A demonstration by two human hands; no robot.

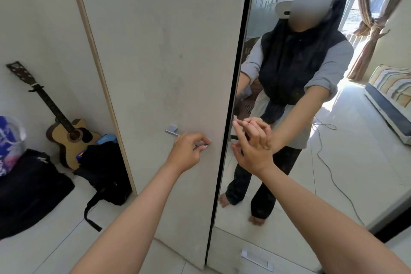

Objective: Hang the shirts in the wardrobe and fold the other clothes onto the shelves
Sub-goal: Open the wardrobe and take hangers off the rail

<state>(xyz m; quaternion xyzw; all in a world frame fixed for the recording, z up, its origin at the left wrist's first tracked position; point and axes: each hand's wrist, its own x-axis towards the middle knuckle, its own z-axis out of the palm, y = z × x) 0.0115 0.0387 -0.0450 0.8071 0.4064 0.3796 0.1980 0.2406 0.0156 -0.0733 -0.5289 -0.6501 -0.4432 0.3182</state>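
Wardrobe (169,55) closed, both doors shut. Left hand (188,151) curled on the bar handle (175,132) of the plain left door; the handle ran sideways, its free end toward the centre seam. Right hand (253,140) was loosely open at the mirror door (333,162) edge just beside the seam, gripping nothing. Left hand nearer the handle. Likely next: pull the door outward. No clothes visible.

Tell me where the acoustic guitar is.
In the head view, the tan wooden acoustic guitar leans against the white wall at far left, behind a black backpack, left of the wardrobe door.
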